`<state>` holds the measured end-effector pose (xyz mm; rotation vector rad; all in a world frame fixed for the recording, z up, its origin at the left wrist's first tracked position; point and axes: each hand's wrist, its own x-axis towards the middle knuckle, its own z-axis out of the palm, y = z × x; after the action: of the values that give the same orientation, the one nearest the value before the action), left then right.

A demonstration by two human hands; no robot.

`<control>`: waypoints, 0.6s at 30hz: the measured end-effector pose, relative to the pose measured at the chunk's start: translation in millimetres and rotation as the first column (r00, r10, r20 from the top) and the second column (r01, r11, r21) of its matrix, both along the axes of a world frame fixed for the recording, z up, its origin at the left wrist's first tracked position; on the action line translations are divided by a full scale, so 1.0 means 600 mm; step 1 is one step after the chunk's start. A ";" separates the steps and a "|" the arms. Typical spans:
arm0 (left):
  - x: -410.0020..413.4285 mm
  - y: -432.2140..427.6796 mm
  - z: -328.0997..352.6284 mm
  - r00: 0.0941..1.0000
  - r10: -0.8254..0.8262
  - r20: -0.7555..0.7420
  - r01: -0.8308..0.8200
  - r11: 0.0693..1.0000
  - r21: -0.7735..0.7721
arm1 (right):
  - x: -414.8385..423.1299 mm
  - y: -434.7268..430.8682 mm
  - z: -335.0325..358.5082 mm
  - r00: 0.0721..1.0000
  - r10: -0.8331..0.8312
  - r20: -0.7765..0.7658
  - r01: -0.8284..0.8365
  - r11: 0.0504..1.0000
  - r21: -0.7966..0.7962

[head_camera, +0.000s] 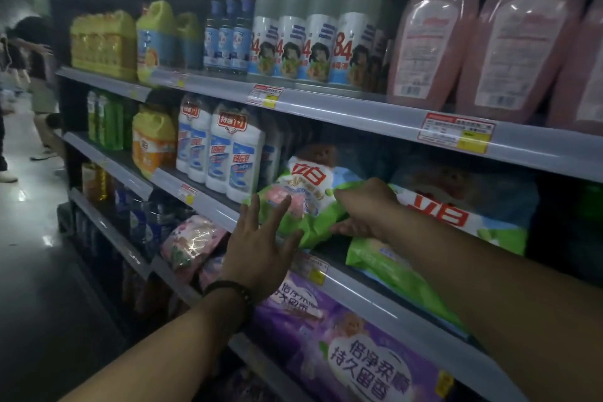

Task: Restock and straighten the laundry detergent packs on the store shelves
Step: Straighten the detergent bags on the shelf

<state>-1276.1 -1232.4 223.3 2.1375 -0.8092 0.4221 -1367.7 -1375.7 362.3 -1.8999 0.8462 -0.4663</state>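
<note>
A green and white detergent pack leans on the middle shelf, its lower edge over the shelf's front. My right hand grips the pack's right side with fingers curled round the green plastic. With fingers spread and straight, my left hand presses against the pack's left lower side; a dark bracelet is on that wrist. A second pack of the same kind lies behind my right arm, and a third lies flat under it at the shelf front.
White bottles stand left of the packs. Spray cans and pink bottles fill the shelf above. Purple packs and pink packs sit on the shelf below. People stand in the aisle at far left.
</note>
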 end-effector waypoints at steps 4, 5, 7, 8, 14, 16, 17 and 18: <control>0.020 -0.009 -0.018 0.996 -0.071 -0.048 0.075 0.995 0.068 | 0.050 -0.020 -0.010 0.998 -0.012 0.068 0.003 0.992 0.130; 0.019 -0.009 -0.018 0.997 -0.062 -0.040 0.066 0.994 0.084 | 0.058 -0.023 -0.014 0.999 -0.026 0.045 0.021 0.994 0.103; 0.019 -0.011 -0.018 0.999 -0.045 -0.005 0.045 0.990 0.136 | 0.068 -0.025 -0.017 0.998 -0.061 0.023 0.060 0.996 0.062; 0.017 -0.014 -0.016 0.999 -0.040 0.006 0.038 0.987 0.159 | 0.072 -0.027 -0.018 0.996 -0.081 0.030 0.080 0.996 0.047; 0.040 -0.073 0.035 0.998 -0.048 -0.040 0.057 0.960 0.275 | 0.069 -0.051 -0.011 0.978 -0.187 0.095 0.209 0.910 -0.358; 0.039 -0.097 0.045 0.998 -0.036 -0.042 0.047 0.946 0.320 | 0.060 -0.055 -0.017 0.972 -0.190 0.140 0.234 0.857 -0.459; 0.037 -0.104 0.044 1.000 -0.008 -0.027 0.018 0.934 0.357 | 0.054 -0.056 -0.021 0.975 -0.175 0.140 0.221 0.850 -0.477; 0.034 -0.108 0.041 1.000 0.022 0.005 -0.022 0.918 0.397 | 0.047 -0.056 -0.021 0.983 -0.154 0.099 0.183 0.847 -0.499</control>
<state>-1255.8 -1297.0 247.9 2.5228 -0.9345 0.2857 -1339.6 -1409.3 349.7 -2.2847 0.9209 -0.9215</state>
